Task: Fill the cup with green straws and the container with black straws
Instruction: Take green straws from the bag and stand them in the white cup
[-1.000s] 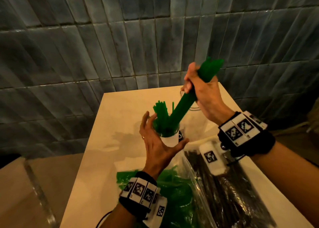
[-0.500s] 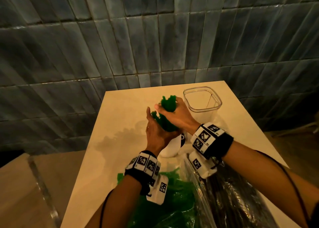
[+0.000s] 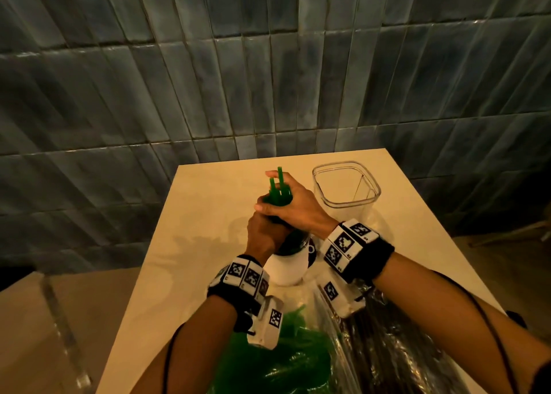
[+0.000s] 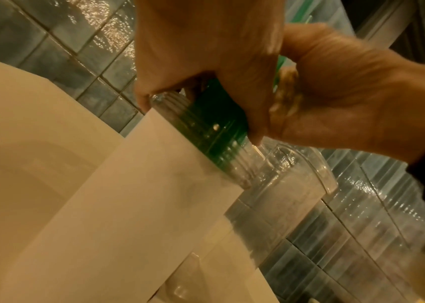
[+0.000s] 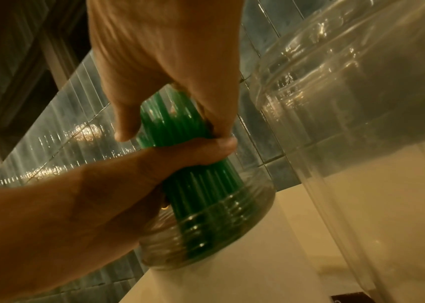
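A clear cup with a white sleeve (image 3: 287,267) stands mid-table, and a bundle of green straws (image 3: 278,189) stands upright in it. My right hand (image 3: 281,204) grips the bundle near its top; a few straw ends stick up past the fingers. My left hand (image 3: 264,228) grips the same bundle just below, above the cup's rim. The wrist views show both grips close up: green straws (image 5: 193,184) run down into the cup (image 5: 206,246), and the left hand (image 4: 206,61) is wrapped around the straws (image 4: 216,123). The clear square container (image 3: 351,215) stands at the back right.
A plastic bag of green straws (image 3: 283,361) and a bag of black straws (image 3: 393,352) lie at the table's near edge under my wrists. The cream table (image 3: 205,215) butts against a dark tiled wall (image 3: 268,80). The floor drops away on the left.
My right hand brought the tilted bundle down from high above into the cup. My left hand, earlier open beside the cup, now grips the straws.
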Demonstrator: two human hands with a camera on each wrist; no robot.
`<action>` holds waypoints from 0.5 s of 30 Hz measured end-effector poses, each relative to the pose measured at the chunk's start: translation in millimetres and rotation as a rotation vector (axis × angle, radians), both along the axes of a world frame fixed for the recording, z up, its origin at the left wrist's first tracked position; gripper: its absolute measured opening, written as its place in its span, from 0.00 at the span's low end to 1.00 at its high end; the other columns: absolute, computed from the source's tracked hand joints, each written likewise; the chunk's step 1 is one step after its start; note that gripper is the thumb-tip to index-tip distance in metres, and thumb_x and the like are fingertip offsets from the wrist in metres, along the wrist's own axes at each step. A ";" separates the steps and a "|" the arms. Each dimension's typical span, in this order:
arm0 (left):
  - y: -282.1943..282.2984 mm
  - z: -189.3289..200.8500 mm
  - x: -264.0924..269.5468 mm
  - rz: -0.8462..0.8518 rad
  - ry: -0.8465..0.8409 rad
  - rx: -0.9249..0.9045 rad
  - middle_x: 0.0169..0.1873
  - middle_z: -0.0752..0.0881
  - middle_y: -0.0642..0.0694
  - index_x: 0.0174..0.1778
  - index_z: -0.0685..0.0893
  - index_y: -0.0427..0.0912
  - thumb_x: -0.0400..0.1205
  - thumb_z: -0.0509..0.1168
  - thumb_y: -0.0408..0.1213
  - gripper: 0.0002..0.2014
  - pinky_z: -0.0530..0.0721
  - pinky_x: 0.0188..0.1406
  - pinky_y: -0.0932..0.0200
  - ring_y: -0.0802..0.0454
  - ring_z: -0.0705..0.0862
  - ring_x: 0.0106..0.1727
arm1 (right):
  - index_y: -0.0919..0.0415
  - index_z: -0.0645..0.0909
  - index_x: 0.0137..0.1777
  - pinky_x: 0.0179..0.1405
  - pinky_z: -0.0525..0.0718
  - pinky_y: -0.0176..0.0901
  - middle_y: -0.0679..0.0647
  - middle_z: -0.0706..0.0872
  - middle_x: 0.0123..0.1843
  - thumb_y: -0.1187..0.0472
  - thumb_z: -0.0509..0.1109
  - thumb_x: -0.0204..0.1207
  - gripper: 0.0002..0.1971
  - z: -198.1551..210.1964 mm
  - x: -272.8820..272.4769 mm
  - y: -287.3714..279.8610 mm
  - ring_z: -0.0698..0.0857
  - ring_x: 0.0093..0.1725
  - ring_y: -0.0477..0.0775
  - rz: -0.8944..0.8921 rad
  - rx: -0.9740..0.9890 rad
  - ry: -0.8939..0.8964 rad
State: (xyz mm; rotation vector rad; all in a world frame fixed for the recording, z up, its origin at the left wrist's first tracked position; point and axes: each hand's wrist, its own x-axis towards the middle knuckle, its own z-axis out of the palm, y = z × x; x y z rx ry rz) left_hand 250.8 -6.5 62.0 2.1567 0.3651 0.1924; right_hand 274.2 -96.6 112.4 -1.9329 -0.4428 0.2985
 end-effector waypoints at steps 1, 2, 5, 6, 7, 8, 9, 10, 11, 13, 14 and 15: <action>1.2 -0.1 0.5 0.009 -0.003 -0.023 0.62 0.83 0.42 0.69 0.72 0.43 0.76 0.71 0.44 0.27 0.76 0.52 0.59 0.41 0.82 0.61 | 0.44 0.65 0.75 0.65 0.71 0.40 0.55 0.78 0.70 0.49 0.79 0.66 0.39 -0.1 0.5 -0.9 0.76 0.71 0.56 0.004 0.003 -0.002; 1.7 0.5 0.1 0.016 -0.020 -0.045 0.61 0.83 0.43 0.68 0.73 0.43 0.76 0.71 0.43 0.26 0.76 0.50 0.61 0.42 0.83 0.60 | 0.44 0.63 0.76 0.67 0.71 0.42 0.55 0.78 0.70 0.50 0.80 0.66 0.40 -0.3 0.0 -1.3 0.75 0.71 0.56 -0.002 0.015 -0.006; 4.4 3.7 -2.6 0.047 -0.172 -0.169 0.54 0.85 0.48 0.67 0.74 0.43 0.76 0.71 0.35 0.23 0.78 0.50 0.62 0.46 0.84 0.57 | 0.44 0.55 0.80 0.72 0.70 0.48 0.55 0.71 0.76 0.49 0.81 0.64 0.48 1.4 -4.0 0.4 0.71 0.74 0.54 -0.038 0.070 -0.122; 5.0 4.2 -4.2 0.038 -0.230 -0.211 0.51 0.85 0.51 0.67 0.74 0.44 0.76 0.70 0.31 0.23 0.80 0.49 0.62 0.49 0.86 0.56 | 0.44 0.53 0.80 0.73 0.69 0.49 0.54 0.69 0.78 0.49 0.81 0.64 0.50 2.2 -5.7 0.9 0.70 0.76 0.54 -0.028 0.072 -0.174; 5.5 3.0 -5.7 0.015 -0.277 -0.256 0.49 0.84 0.55 0.67 0.72 0.45 0.76 0.69 0.27 0.24 0.82 0.47 0.65 0.56 0.87 0.53 | 0.44 0.51 0.81 0.74 0.68 0.49 0.54 0.67 0.79 0.50 0.81 0.64 0.51 2.8 -7.9 1.0 0.68 0.77 0.54 -0.004 0.066 -0.213; 6.1 1.3 -7.0 -0.013 -0.303 -0.293 0.48 0.83 0.58 0.69 0.69 0.45 0.76 0.70 0.25 0.27 0.82 0.45 0.69 0.64 0.86 0.49 | 0.44 0.49 0.81 0.75 0.67 0.50 0.55 0.65 0.80 0.51 0.81 0.65 0.51 3.1 -9.6 1.0 0.68 0.77 0.54 0.024 0.046 -0.232; 6.7 -0.5 -8.0 -0.032 -0.300 -0.313 0.48 0.82 0.59 0.71 0.67 0.45 0.76 0.70 0.24 0.30 0.82 0.42 0.73 0.68 0.85 0.47 | 0.44 0.47 0.82 0.75 0.67 0.51 0.55 0.64 0.81 0.52 0.80 0.66 0.52 3.2 -11.2 0.5 0.67 0.77 0.54 0.049 0.025 -0.241; 6.6 -0.8 -9.1 -0.041 -0.269 -0.316 0.50 0.82 0.56 0.73 0.64 0.44 0.76 0.70 0.25 0.32 0.82 0.41 0.74 0.66 0.85 0.47 | 0.43 0.45 0.82 0.75 0.67 0.51 0.55 0.62 0.81 0.53 0.80 0.66 0.53 1.9 -11.9 0.0 0.67 0.78 0.55 0.059 0.010 -0.256; 6.4 -1.2 -9.8 -0.034 -0.225 -0.308 0.52 0.83 0.51 0.74 0.63 0.45 0.77 0.70 0.27 0.32 0.82 0.41 0.73 0.61 0.85 0.50 | 0.42 0.43 0.81 0.75 0.67 0.51 0.55 0.60 0.82 0.53 0.80 0.67 0.54 0.1 -12.3 -0.3 0.66 0.78 0.55 0.057 0.003 -0.280; 7.5 -1.7 -10.9 0.007 -0.155 -0.209 0.58 0.84 0.44 0.73 0.67 0.47 0.79 0.68 0.33 0.27 0.80 0.43 0.66 0.49 0.84 0.55 | 0.38 0.40 0.79 0.73 0.67 0.49 0.55 0.58 0.82 0.54 0.78 0.69 0.52 -2.7 -12.6 -1.8 0.66 0.77 0.55 0.045 0.014 -0.338; 8.4 -2.1 -11.0 0.020 -0.136 -0.155 0.58 0.85 0.43 0.71 0.70 0.47 0.79 0.67 0.35 0.24 0.78 0.44 0.63 0.47 0.83 0.56 | 0.38 0.41 0.79 0.73 0.69 0.49 0.54 0.58 0.82 0.55 0.76 0.72 0.49 -3.9 -12.2 -2.3 0.68 0.77 0.55 0.055 -0.003 -0.375; 8.7 -1.7 -11.1 0.020 -0.127 -0.117 0.59 0.85 0.43 0.69 0.72 0.46 0.79 0.67 0.36 0.22 0.75 0.45 0.63 0.46 0.83 0.57 | 0.39 0.46 0.80 0.73 0.71 0.50 0.53 0.60 0.82 0.55 0.72 0.75 0.43 -4.6 -11.8 -3.0 0.69 0.76 0.54 0.082 -0.060 -0.422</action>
